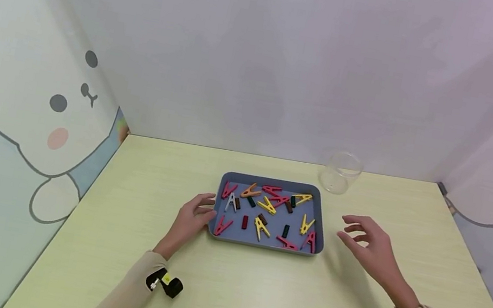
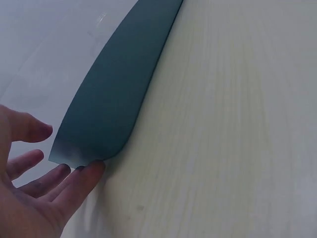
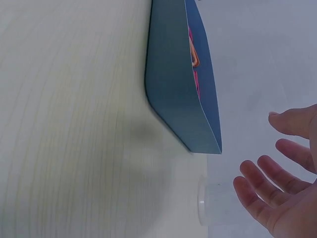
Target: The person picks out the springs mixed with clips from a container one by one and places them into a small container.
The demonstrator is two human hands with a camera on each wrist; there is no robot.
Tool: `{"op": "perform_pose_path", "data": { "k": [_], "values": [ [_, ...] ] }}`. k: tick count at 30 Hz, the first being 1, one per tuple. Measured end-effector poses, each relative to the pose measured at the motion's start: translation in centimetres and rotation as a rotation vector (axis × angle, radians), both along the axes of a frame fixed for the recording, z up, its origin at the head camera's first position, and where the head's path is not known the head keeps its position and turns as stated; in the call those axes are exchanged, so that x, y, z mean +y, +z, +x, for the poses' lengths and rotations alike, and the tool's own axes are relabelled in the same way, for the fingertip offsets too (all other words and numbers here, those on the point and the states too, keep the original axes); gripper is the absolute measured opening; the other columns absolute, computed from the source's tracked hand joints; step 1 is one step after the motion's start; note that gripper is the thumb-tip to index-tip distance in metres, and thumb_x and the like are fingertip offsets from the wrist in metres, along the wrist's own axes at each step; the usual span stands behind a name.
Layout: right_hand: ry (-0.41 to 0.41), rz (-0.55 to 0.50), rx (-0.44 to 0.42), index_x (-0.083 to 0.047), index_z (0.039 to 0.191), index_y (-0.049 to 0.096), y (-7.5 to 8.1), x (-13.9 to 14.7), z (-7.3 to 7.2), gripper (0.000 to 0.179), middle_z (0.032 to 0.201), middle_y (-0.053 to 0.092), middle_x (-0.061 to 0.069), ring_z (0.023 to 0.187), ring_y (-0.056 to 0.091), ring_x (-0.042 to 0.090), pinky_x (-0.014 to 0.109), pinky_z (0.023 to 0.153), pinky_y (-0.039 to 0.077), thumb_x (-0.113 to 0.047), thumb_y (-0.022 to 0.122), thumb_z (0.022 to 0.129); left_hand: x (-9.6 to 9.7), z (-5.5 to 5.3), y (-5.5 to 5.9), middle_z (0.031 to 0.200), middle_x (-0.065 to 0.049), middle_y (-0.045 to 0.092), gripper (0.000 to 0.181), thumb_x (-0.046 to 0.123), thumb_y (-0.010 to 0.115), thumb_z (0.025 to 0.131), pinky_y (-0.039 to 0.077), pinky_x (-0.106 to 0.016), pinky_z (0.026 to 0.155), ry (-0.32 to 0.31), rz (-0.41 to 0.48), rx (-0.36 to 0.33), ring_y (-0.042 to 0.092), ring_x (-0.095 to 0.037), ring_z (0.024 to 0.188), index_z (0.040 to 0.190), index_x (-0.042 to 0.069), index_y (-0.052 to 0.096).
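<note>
A shallow grey-blue tray (image 1: 264, 246) lies on the table in the head view. Scattered inside it are several plastic clips like clothespins: red ones (image 1: 222, 225), yellow ones (image 1: 267, 205), an orange one (image 1: 250, 191) and a pale grey one (image 1: 232, 202). Small ridged blocks lie among them, some dark green (image 1: 285, 231), some brown (image 1: 237, 203), one dark red (image 1: 245, 222). My left hand (image 1: 192, 217) touches the tray's left side with relaxed fingers; the left wrist view shows its fingertips (image 2: 94, 171) at the tray's corner. Right of the tray, my right hand (image 1: 371, 247) hovers, fingers loosely bent around nothing.
Behind the tray, to its right, a clear cup (image 1: 340, 176) stands near the table's back edge. The pale wood-grain table (image 1: 251, 298) meets a white backdrop (image 1: 266, 69) behind. Curtains with cartoon figures (image 1: 56, 137) flank both sides.
</note>
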State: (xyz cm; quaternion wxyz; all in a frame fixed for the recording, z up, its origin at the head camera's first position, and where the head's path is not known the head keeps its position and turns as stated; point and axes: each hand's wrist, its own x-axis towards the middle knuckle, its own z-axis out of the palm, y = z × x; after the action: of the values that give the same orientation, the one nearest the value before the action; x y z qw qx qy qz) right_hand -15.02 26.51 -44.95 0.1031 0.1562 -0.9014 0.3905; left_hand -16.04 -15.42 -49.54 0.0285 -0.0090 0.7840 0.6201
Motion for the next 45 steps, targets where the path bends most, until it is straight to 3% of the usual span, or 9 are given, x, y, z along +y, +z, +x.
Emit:
{"op": "perform_pose_path", "data": {
  "k": [13,21,24,31,35,42,45],
  "values": [
    [0.027,-0.006,-0.020,-0.007,0.116,0.062,0.1,-1.0,-0.8,0.035,0.109,0.063,0.006,0.089,0.063,0.021,0.022,0.070,0.052,-0.018,0.073,0.084,0.3,-1.0,0.1,0.131,-0.024,0.050,0.046,0.002,0.054,0.092,0.055,-0.041,0.064,-0.021,0.052,-0.054,0.055,-0.038,0.114,0.138,0.003,0.047],
    [0.073,-0.018,-0.006,-0.007,0.114,0.063,0.1,-1.7,-1.2,0.032,0.107,0.064,0.009,0.088,0.064,0.023,0.028,0.069,0.054,-0.014,0.073,0.084,0.1,-1.3,0.4,0.128,-0.018,0.054,0.047,0.002,0.054,0.091,0.055,-0.037,0.061,-0.005,0.043,-0.103,0.060,-0.034,0.104,0.137,0.010,0.050],
    [0.082,-0.016,-0.011,-0.006,0.114,0.062,0.2,-2.0,-1.3,0.032,0.107,0.063,0.010,0.088,0.064,0.023,0.028,0.069,0.054,-0.013,0.072,0.084,0.1,-1.2,1.1,0.128,-0.022,0.054,0.048,0.002,0.054,0.090,0.055,-0.042,0.064,-0.014,0.057,-0.130,0.059,-0.038,0.103,0.137,0.007,0.049],
    [0.101,-0.022,-0.027,-0.003,0.114,0.062,0.0,-2.5,-1.4,0.035,0.107,0.063,0.014,0.088,0.064,0.025,0.032,0.069,0.055,-0.013,0.073,0.083,0.9,-0.1,3.9,0.125,-0.027,0.054,0.048,-0.002,0.053,0.088,0.054,-0.047,0.068,-0.012,0.034,-0.132,0.058,-0.042,0.103,0.136,0.001,0.049],
    [0.112,-0.025,-0.022,-0.003,0.114,0.062,0.0,-2.8,-1.5,0.036,0.107,0.063,0.014,0.088,0.064,0.024,0.032,0.069,0.055,-0.013,0.075,0.081,1.2,0.1,4.3,0.124,-0.028,0.055,0.048,-0.002,0.052,0.087,0.055,-0.045,0.067,0.002,0.012,-0.115,0.060,-0.041,0.101,0.135,0.001,0.050],
    [0.160,-0.039,-0.007,-0.007,0.112,0.063,0.0,-3.5,-1.8,0.034,0.105,0.064,0.013,0.087,0.065,0.025,0.031,0.068,0.055,-0.011,0.075,0.080,0.7,-1.4,0.8,0.121,-0.020,0.059,0.048,0.000,0.055,0.085,0.055,-0.037,0.058,0.047,0.000,-0.104,0.063,-0.033,0.096,0.132,0.009,0.055],
    [0.173,-0.040,-0.015,-0.007,0.111,0.063,0.0,-3.8,-2.0,0.034,0.103,0.064,0.014,0.086,0.065,0.027,0.032,0.068,0.055,-0.011,0.075,0.080,0.6,-1.4,0.5,0.119,-0.016,0.061,0.047,0.001,0.055,0.083,0.054,-0.036,0.057,0.066,-0.015,-0.086,0.063,-0.030,0.094,0.129,0.012,0.057]
  ]
}}
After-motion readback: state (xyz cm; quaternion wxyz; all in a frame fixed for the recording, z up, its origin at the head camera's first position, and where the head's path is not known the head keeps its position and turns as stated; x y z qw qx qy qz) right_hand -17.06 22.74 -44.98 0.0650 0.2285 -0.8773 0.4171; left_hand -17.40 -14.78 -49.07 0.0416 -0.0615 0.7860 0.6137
